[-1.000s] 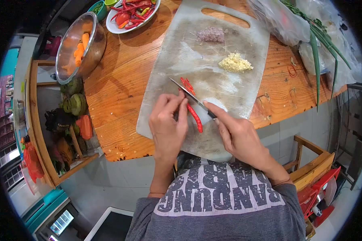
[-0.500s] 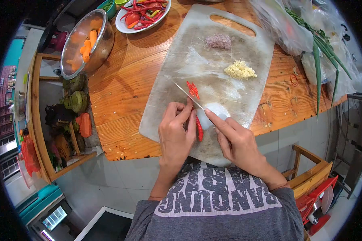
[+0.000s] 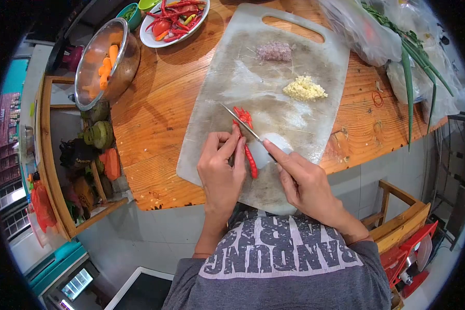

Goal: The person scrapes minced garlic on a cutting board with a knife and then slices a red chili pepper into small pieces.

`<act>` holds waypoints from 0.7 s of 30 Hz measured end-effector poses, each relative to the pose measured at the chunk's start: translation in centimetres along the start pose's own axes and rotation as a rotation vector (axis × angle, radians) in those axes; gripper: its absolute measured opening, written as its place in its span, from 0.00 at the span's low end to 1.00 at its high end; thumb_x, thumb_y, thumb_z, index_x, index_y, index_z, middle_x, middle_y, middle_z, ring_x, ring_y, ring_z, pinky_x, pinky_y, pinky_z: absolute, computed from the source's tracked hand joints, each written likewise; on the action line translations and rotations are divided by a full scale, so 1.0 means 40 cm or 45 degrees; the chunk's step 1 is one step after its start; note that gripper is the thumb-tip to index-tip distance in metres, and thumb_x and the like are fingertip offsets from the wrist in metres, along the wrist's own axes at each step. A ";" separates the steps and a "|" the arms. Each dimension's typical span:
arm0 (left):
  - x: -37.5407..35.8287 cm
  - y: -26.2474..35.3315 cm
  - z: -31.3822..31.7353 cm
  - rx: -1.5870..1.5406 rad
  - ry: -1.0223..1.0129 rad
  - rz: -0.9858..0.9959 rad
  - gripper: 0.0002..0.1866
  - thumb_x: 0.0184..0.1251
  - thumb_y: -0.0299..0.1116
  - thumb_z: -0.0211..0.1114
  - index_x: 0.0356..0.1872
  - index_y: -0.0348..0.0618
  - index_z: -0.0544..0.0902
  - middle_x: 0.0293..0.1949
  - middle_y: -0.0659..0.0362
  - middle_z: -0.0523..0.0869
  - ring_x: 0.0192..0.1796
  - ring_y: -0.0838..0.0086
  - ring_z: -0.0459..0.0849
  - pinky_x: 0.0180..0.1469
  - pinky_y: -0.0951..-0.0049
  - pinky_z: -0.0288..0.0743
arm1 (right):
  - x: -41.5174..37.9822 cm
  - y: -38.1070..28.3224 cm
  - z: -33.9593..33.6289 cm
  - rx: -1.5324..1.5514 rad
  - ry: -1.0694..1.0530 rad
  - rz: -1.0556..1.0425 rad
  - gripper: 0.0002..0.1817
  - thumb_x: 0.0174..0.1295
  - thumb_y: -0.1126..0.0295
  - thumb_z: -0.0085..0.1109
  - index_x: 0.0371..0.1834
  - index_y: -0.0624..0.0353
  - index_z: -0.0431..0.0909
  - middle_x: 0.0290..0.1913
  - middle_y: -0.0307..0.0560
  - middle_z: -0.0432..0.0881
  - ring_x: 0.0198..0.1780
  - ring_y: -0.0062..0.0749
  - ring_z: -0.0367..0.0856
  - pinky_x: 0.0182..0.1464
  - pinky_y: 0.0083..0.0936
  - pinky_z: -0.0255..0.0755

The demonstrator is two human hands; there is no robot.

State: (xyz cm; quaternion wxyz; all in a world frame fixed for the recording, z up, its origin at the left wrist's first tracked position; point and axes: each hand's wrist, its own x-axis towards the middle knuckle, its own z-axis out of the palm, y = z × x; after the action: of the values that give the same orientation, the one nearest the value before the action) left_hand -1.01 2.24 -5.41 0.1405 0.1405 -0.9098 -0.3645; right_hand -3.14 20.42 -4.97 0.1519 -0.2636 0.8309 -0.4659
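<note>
A red chili pepper (image 3: pixel 251 161) lies lengthwise on the worn white cutting board (image 3: pixel 204 139), its far end at the fingers of my left hand (image 3: pixel 222 161), which are closed around it. My right hand (image 3: pixel 306 178) grips a knife (image 3: pixel 243 124), index finger stretched along the top of the blade. The handle is hidden in my palm. The blade slants across the chili, just beyond my left fingertips. Sliced chili pieces (image 3: pixel 245 114) sit against the blade's far side. Farther up the board are a heap of minced garlic (image 3: pixel 305 88) and a small pile of chopped, pale purple shallot (image 3: pixel 274 51).
At the upper left stand a metal bowl (image 3: pixel 123 72) with carrots and a white plate (image 3: pixel 166 43) of red chilies and tomato. Plastic bags (image 3: pixel 367 39) with green onions (image 3: pixel 421 59) lie at the right of the wooden table (image 3: pixel 155 129). A wooden stool (image 3: pixel 400 219) stands below right.
My left hand has shifted slightly left and its fingers have opened a little, showing more of the chili. The knife blade lies a little flatter beside the cut pieces. The view has turned slightly.
</note>
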 end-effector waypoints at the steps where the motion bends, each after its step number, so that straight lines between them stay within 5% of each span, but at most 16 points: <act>1: 0.001 -0.004 -0.002 0.007 -0.025 0.020 0.15 0.64 0.21 0.70 0.52 0.37 0.89 0.35 0.54 0.83 0.35 0.66 0.83 0.38 0.68 0.76 | 0.000 0.000 0.002 -0.006 -0.011 -0.008 0.35 0.66 0.80 0.58 0.78 0.49 0.66 0.30 0.52 0.72 0.27 0.47 0.78 0.32 0.41 0.76; 16: 0.015 0.007 -0.018 0.051 -0.159 0.027 0.12 0.64 0.21 0.68 0.49 0.36 0.88 0.36 0.52 0.81 0.37 0.61 0.83 0.38 0.63 0.76 | 0.000 -0.023 0.000 -0.148 -0.112 0.039 0.39 0.63 0.82 0.59 0.79 0.47 0.65 0.29 0.49 0.70 0.25 0.43 0.75 0.30 0.39 0.74; 21: 0.018 0.008 -0.019 0.071 -0.151 0.047 0.11 0.64 0.21 0.69 0.47 0.35 0.88 0.36 0.52 0.81 0.37 0.61 0.83 0.38 0.63 0.76 | 0.034 -0.020 0.031 -0.270 -0.080 -0.017 0.40 0.61 0.79 0.59 0.80 0.47 0.62 0.33 0.51 0.74 0.24 0.49 0.80 0.28 0.41 0.79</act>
State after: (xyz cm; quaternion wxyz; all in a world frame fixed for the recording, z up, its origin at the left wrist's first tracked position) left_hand -1.44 1.74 -4.57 0.0889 0.1059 -0.9287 -0.3440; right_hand -3.38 18.42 -4.94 0.1461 -0.2981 0.8685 -0.3680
